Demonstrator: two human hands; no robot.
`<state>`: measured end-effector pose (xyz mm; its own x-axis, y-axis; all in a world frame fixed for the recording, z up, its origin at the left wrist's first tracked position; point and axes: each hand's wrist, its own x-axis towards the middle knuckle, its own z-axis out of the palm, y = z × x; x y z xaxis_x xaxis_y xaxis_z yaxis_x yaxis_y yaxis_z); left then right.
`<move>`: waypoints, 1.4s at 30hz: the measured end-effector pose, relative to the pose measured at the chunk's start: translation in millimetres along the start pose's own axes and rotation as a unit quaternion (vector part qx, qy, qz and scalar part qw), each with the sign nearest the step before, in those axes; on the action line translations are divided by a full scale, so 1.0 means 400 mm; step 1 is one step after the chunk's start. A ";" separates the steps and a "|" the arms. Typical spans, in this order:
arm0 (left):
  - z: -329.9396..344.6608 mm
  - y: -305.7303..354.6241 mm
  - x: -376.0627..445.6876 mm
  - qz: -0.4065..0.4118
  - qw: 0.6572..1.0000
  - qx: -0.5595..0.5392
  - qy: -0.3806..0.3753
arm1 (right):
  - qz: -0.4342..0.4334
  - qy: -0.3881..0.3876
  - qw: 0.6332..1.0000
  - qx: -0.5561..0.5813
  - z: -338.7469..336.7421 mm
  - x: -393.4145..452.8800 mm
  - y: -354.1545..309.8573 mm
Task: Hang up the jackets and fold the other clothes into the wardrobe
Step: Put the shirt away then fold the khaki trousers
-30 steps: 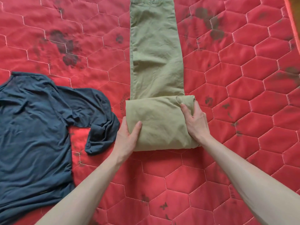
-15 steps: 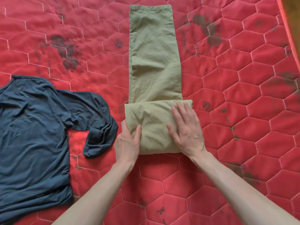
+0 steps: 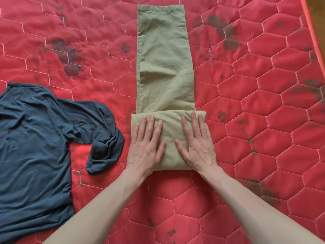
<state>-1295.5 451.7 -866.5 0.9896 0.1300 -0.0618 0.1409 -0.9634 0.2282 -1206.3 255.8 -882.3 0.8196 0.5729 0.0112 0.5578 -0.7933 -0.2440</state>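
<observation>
A pair of olive green trousers lies lengthwise on the red quilt, legs stacked, with the near end folded over into a thick flap. My left hand lies flat on the left half of that flap, fingers straight and spread. On the right half my right hand presses down the same way, its fingertips near the fold's far edge. A dark blue long-sleeved shirt is spread out at the left, one sleeve bunched close to my left hand.
The red quilted bedspread with hexagon stitching and dark leaf prints covers the whole surface. Its edge and a strip of wooden floor show at the top right.
Both hands let go of the flap's sides and moved on top of it. They now lie flat, first the right, then the left.
</observation>
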 end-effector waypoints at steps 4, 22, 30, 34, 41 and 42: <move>0.028 -0.036 0.002 0.011 1.000 -0.017 -0.006 | 0.034 -0.003 0.999 0.008 0.015 -0.002 -0.008; 0.007 -0.046 -0.056 0.135 0.985 0.014 -0.107 | 0.004 -0.055 0.997 -0.049 -0.006 -0.039 -0.005; -0.023 0.032 -0.060 0.065 0.969 0.124 -0.203 | -0.051 -0.095 0.989 -0.097 -0.034 -0.101 0.008; -0.036 0.078 -0.063 0.013 0.965 0.118 -0.234 | -0.080 -0.126 0.986 -0.080 -0.071 -0.105 0.010; -0.122 0.059 -0.089 0.043 0.947 0.098 -0.304 | -0.151 -0.269 0.942 -0.128 -0.161 -0.125 0.032; -0.141 0.058 -0.097 0.049 0.941 0.097 -0.319 | -0.153 -0.279 0.939 -0.130 -0.176 -0.128 0.028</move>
<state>-1328.9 437.5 -803.9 0.7690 -0.0702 -0.6354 -0.0195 -0.9961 0.0864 -1232.6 203.1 -817.4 0.4606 0.7430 -0.4857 0.8284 -0.5563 -0.0654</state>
